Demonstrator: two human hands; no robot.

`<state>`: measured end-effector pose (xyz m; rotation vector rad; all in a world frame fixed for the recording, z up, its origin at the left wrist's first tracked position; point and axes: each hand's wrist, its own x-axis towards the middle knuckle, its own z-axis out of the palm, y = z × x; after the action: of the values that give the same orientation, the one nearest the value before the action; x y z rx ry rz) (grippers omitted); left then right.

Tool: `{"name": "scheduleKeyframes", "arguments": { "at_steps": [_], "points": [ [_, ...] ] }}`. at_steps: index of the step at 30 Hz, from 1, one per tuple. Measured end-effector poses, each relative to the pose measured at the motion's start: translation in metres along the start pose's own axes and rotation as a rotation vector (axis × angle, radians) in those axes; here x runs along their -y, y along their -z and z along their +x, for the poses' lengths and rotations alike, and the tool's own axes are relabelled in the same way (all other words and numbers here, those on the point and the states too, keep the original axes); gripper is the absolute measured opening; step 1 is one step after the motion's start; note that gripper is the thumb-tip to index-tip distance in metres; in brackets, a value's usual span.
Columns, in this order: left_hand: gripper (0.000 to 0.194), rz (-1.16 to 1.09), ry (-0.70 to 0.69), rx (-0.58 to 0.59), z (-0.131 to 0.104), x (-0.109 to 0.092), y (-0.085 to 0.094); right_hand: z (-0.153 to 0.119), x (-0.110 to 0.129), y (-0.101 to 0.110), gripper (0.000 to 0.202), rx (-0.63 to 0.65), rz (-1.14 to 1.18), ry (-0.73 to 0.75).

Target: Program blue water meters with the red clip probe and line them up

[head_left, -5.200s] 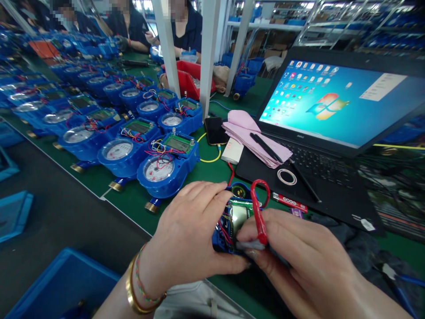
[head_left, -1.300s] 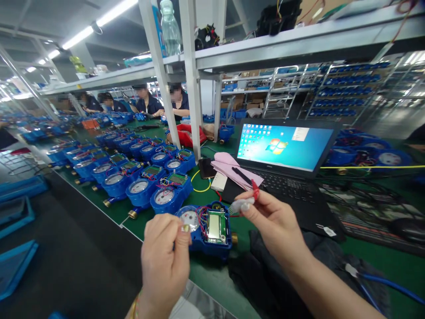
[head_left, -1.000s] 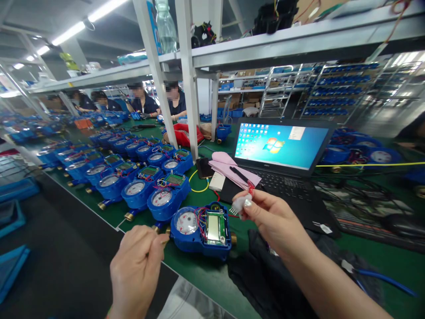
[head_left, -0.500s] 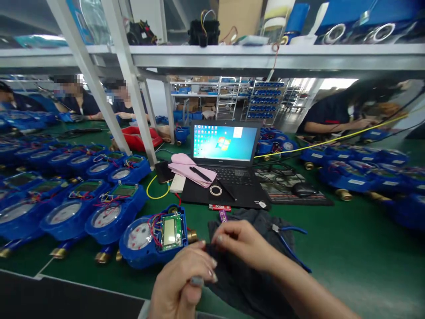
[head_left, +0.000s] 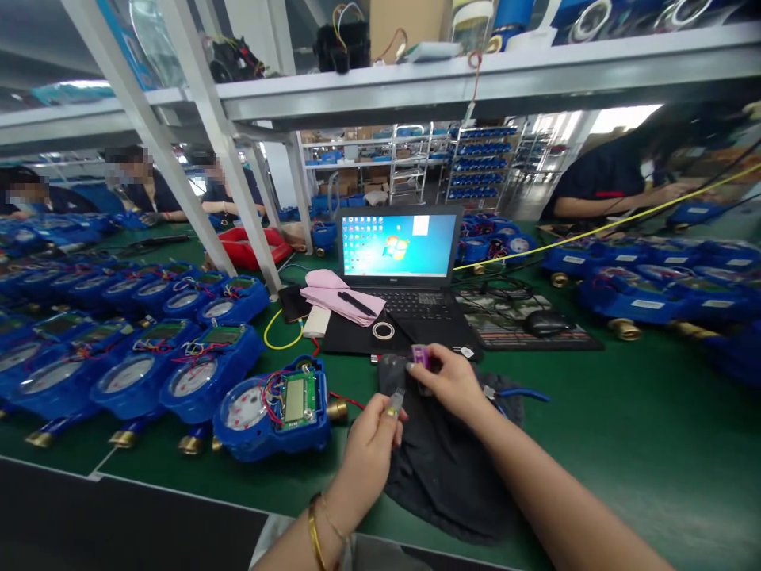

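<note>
My left hand (head_left: pixel 376 434) is closed in a pinch around a small grey, see-through piece (head_left: pixel 397 401) of a kind I cannot make out. Between the fingers of my right hand (head_left: pixel 455 382) is a small purple printed item (head_left: pixel 420 354), partly covered by them. Both hands are above a crumpled black cloth (head_left: pixel 440 484) on the bench. To the right lie blue-handled pliers (head_left: pixel 523 393), their jaws by my right wrist. Left of my left hand is a blue water meter (head_left: pixel 270 420) with its circuit board, display and red wires exposed.
A laptop (head_left: pixel 397 246) stands behind my hands, with pink paper (head_left: pixel 342 300) and a pen on it. Rows of blue meters (head_left: pixel 196 373) fill the left; more meters (head_left: pixel 648 293) sit right. A mouse (head_left: pixel 548 322) lies beside the laptop. A shelf (head_left: pixel 416 83) crosses overhead. Several people work nearby.
My hands have moved apart. The left has moved right and up with the grey piece in it; the right has lifted the purple item off the bench near the laptop.
</note>
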<state>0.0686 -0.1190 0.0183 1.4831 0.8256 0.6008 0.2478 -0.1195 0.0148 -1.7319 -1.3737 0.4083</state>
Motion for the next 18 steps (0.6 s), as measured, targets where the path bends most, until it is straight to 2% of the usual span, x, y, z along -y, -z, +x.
{"name": "scheduleKeyframes", "arguments": {
  "at_steps": [3,6,9,13,18],
  "points": [
    [0.034,0.008,0.004,0.006,0.013,0.006,-0.006,0.002,-0.015,0.025,0.026,-0.069,0.172,-0.028],
    [0.033,0.008,0.011,0.009,0.020,0.010,-0.008,-0.007,-0.026,0.038,0.032,-0.067,0.366,-0.074],
    [0.035,-0.002,0.024,0.025,0.023,0.013,-0.006,-0.016,-0.032,0.040,0.033,-0.067,0.544,-0.129],
    [0.039,-0.038,0.043,0.042,0.023,0.015,-0.002,-0.019,-0.029,0.037,0.036,0.001,0.839,-0.215],
    [0.040,-0.058,0.067,0.052,0.021,0.015,-0.001,-0.019,-0.027,0.036,0.040,0.093,0.840,-0.181]
  ]
}}
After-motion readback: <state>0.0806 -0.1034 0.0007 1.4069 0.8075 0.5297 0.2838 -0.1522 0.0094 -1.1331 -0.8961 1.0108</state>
